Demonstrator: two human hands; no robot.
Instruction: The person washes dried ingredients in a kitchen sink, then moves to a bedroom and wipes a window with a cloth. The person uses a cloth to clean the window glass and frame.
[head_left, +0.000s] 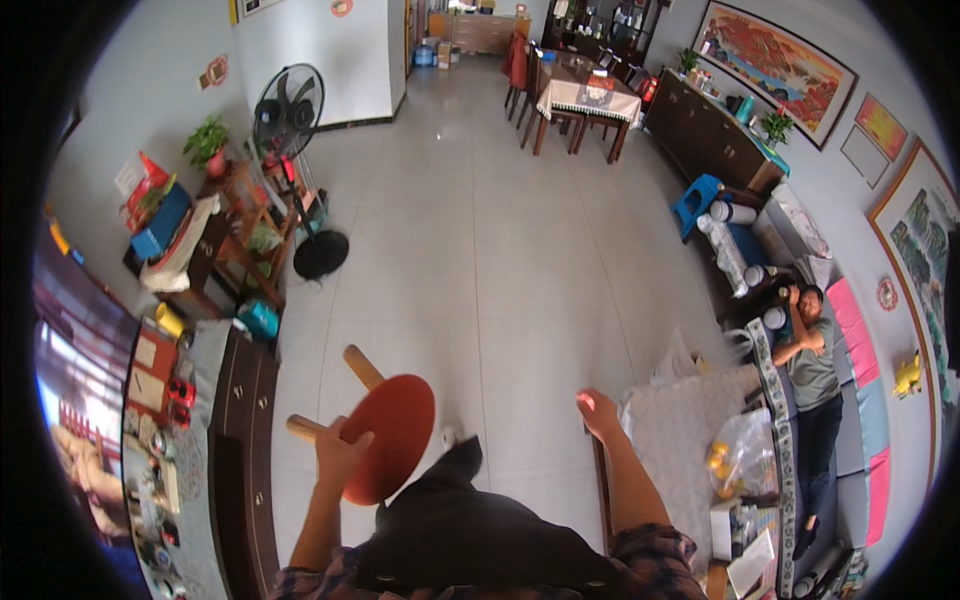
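Note:
My left hand (341, 454) grips a small round stool by the edge of its red seat (394, 435), with the thumb over the top face. The stool is tipped on its side in the air, and two of its light wooden legs (364, 367) point away to the upper left. Any other legs are hidden behind the seat. My right hand (598, 412) hangs at the right with its fingers curled in and nothing visible in it. It is near the corner of a low table (652, 420) with a pale patterned cover.
At the left stand a dark cabinet (244, 420) and a black pedestal fan (321, 255). A person (817, 367) lies on the sofa (851, 427) at the right. A dining table (585, 101) with chairs is farther off. Pale floor tiles (480, 247) stretch ahead.

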